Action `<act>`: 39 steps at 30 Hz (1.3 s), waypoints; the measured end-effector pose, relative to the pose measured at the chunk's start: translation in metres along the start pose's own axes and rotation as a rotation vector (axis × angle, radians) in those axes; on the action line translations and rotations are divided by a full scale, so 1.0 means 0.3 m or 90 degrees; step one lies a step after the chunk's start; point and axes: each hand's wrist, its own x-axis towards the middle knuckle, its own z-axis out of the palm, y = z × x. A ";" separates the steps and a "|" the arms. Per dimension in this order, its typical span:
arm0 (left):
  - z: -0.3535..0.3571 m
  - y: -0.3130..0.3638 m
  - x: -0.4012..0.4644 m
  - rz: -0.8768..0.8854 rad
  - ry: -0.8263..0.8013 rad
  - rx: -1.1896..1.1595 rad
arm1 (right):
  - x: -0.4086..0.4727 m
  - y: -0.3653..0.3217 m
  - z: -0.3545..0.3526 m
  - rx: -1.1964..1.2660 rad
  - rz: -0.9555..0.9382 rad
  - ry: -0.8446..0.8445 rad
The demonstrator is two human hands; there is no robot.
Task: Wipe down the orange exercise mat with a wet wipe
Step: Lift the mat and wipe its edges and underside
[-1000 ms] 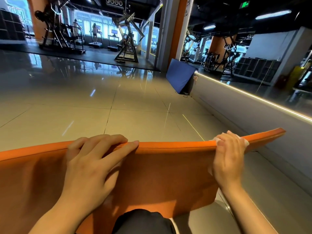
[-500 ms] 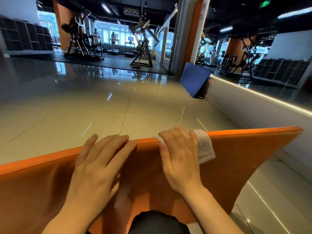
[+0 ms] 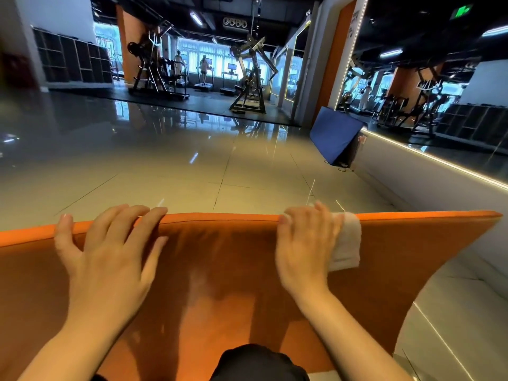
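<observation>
We held the orange mat [image 3: 225, 273] upright on edge, long axis running left to right. Our left hand [image 3: 110, 259] lay spread flat against it; our right hand [image 3: 305, 248] pressed the wet wipe [image 3: 347, 240] over its top edge, fingers curled.

There is just one camera, and it sits on the person's head. It looks forward and down. Very close below it are the left hand [image 3: 110, 259] and the right hand [image 3: 305, 243], both at the top edge of the orange exercise mat [image 3: 220, 270], which fills the bottom of the picture. Past the mat the view runs out over the shiny floor [image 3: 165, 171] to gym machines [image 3: 247, 78] far away. The lens is wide, so straight lines bend near the edges.
</observation>
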 end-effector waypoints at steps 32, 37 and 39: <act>0.060 0.268 0.036 0.194 -0.051 -0.039 | 0.136 0.563 -0.408 -0.266 -0.026 -0.133; 0.086 0.250 0.050 0.167 -0.033 -0.016 | 0.069 0.332 -0.232 -0.175 -0.081 -0.003; 0.094 0.238 0.069 0.190 -0.022 -0.020 | 0.036 0.208 -0.151 -0.119 -0.121 0.014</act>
